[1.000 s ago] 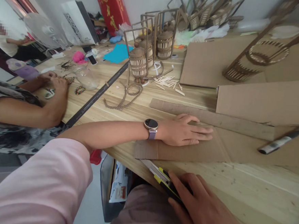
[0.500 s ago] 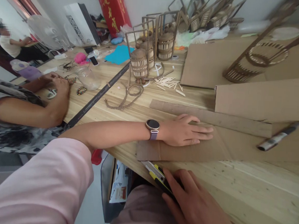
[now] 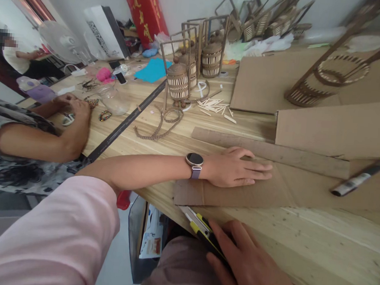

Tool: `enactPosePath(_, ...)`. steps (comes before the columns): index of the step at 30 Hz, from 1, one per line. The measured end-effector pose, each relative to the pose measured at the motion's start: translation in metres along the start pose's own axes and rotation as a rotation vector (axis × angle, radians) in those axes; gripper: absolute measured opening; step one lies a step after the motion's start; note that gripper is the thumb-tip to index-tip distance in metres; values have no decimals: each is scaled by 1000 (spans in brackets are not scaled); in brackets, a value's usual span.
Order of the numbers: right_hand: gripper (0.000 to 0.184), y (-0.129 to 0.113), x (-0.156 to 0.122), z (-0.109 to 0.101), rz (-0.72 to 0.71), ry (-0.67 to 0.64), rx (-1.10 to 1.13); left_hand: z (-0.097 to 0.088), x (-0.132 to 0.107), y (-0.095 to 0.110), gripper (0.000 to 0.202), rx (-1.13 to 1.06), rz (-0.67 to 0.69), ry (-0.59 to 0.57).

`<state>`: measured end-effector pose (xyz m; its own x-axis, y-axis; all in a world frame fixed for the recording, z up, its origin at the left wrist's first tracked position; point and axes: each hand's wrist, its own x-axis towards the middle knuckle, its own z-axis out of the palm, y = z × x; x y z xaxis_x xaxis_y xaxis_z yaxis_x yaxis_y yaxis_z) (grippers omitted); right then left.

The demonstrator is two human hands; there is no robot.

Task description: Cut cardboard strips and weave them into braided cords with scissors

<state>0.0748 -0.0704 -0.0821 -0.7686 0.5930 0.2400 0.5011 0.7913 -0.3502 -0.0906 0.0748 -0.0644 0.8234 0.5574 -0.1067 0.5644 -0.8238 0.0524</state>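
Note:
My left hand (image 3: 237,167) lies flat, fingers stretched out, on a long brown cardboard sheet (image 3: 284,190) at the near edge of the wooden table (image 3: 316,242). A watch (image 3: 194,160) sits on that wrist. My right hand (image 3: 252,268) is closed round a yellow and black utility knife (image 3: 200,225). The knife's blade end points left, just below the cardboard's near left corner at the table edge. A narrow cardboard strip (image 3: 270,151) lies just beyond my left fingers.
A black and grey marker (image 3: 358,180) rests on the cardboard at right. More cardboard sheets (image 3: 337,126) and wooden lantern models (image 3: 178,81) stand farther back, with loose sticks (image 3: 214,104) and a rope loop (image 3: 160,123). Another person's arms (image 3: 40,140) rest at the table's left.
My right hand and the knife have shifted only slightly along the table edge. My left hand stays flat on the cardboard.

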Motion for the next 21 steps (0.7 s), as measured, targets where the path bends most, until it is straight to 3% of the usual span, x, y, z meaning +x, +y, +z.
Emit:
enactPosePath(6,35,-4,3,-1,32,-56,49,3,0,-1,50,-37,-7,23)
enactPosePath(16,43,1,5,9,-22,-62,-58,4,0,-1,49,-46,7,42)
enactPosePath(21,38,14,-8,-3,-77,-49,-83,4,0,-5,49,-69,74,65)
